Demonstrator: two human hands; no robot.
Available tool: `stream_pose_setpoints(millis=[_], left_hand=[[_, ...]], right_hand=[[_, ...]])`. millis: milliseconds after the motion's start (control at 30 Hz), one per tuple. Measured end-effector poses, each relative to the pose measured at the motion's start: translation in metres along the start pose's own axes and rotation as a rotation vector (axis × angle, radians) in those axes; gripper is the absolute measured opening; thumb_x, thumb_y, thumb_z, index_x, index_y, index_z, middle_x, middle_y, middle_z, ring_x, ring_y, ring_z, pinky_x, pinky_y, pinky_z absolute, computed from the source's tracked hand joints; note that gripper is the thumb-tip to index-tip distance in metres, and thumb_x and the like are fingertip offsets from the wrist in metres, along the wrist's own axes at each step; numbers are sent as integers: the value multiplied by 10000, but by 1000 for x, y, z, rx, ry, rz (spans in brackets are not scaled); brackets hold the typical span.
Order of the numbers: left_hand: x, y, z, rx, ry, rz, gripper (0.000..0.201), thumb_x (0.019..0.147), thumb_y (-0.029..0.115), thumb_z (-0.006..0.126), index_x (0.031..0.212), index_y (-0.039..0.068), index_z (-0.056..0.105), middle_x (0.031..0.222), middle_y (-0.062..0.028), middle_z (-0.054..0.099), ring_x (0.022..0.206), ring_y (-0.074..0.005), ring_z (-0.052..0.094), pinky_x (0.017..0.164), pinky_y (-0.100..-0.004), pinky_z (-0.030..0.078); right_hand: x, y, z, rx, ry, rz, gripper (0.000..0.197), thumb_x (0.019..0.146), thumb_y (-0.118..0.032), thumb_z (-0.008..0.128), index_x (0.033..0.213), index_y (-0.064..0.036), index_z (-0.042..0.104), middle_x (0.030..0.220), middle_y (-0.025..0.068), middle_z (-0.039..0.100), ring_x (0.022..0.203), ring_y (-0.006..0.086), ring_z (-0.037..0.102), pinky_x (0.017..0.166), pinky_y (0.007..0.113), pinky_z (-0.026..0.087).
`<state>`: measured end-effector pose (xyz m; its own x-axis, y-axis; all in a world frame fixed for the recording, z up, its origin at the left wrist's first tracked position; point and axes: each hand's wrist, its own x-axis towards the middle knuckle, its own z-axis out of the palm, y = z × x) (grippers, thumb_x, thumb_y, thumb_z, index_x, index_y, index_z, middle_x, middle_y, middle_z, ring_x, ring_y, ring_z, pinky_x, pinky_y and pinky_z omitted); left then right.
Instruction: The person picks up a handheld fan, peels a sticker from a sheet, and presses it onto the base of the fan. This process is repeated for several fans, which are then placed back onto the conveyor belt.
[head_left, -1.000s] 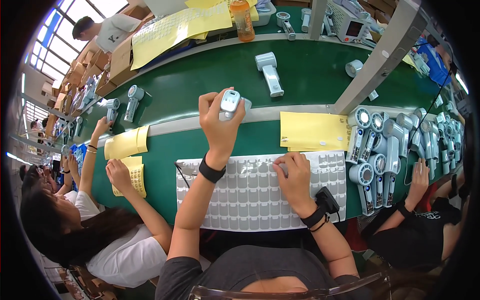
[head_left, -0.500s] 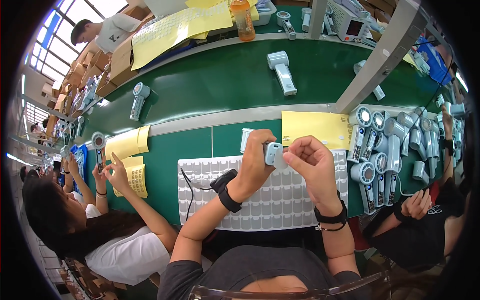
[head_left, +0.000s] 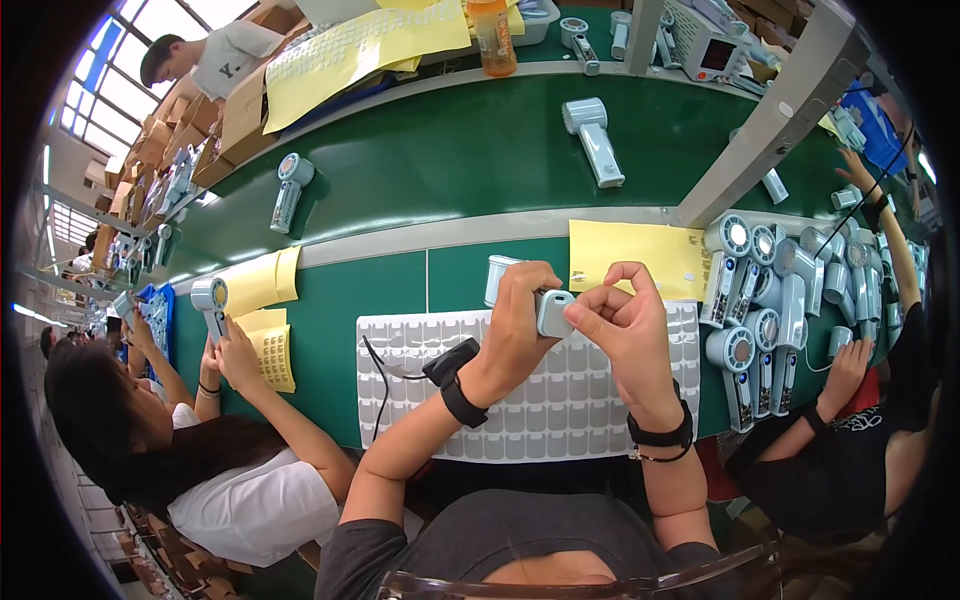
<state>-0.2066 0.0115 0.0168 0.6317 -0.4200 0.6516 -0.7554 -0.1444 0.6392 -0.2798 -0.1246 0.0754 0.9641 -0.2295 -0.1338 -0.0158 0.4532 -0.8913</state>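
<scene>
Many grey labels (head_left: 541, 418) lie beneath the held fan (head_left: 554, 315).

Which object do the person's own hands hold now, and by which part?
The left hand holds a light-blue handheld fan around its handle. The right hand is at the handle's end; whether it pinches anything cannot be told.

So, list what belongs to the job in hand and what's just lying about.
In use:
pale blue fan, held in the left hand, right hand at its end
sheet of grey stickers, below the hands

Apparently just lying about:
orange bottle
white device with a screen
cardboard box
</scene>
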Motion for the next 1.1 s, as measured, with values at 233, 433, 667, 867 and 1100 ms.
stream_pose_setpoints(millis=[233,433,667,867,1100], left_hand=[[-1,1,-1,22,-7,0,559,661,-75,797,1109,37,482,1070,-133,536,892,-241,572,715,-311,501],[-2,1,1,10,-5,-10,570,653,-75,801,1113,36,481,1067,-136,536,897,-250,572,718,-317,502],[-3,5,-1,4,-40,9,628,624,-72,803,1142,25,460,1101,-166,531,987,-335,525,849,-385,456],[14,-2,-5,87,9,128,538,669,-34,821,1099,24,503,1071,-150,575,946,-310,585,791,-364,501],[112,-87,-19,694,-395,421,327,806,56,676,1090,97,519,1094,-55,581,1099,-239,565,1070,-495,340]], right_hand=[[-1,1,2,13,6,0,416,832,57,707,1064,-71,387,835,77,660,782,90,601,748,211,470],[-3,0,4,-41,22,-30,411,831,54,710,1048,-71,385,824,73,657,765,82,591,714,208,461],[-6,4,12,-222,102,-151,430,814,37,735,1029,-71,378,789,52,637,717,59,560,666,203,446],[5,13,-1,-699,225,-343,340,847,-61,726,1038,-54,445,807,38,601,738,91,533,659,240,429],[3,69,-13,-872,122,-325,216,858,-97,688,1021,-20,570,923,91,552,864,203,536,730,313,434]])
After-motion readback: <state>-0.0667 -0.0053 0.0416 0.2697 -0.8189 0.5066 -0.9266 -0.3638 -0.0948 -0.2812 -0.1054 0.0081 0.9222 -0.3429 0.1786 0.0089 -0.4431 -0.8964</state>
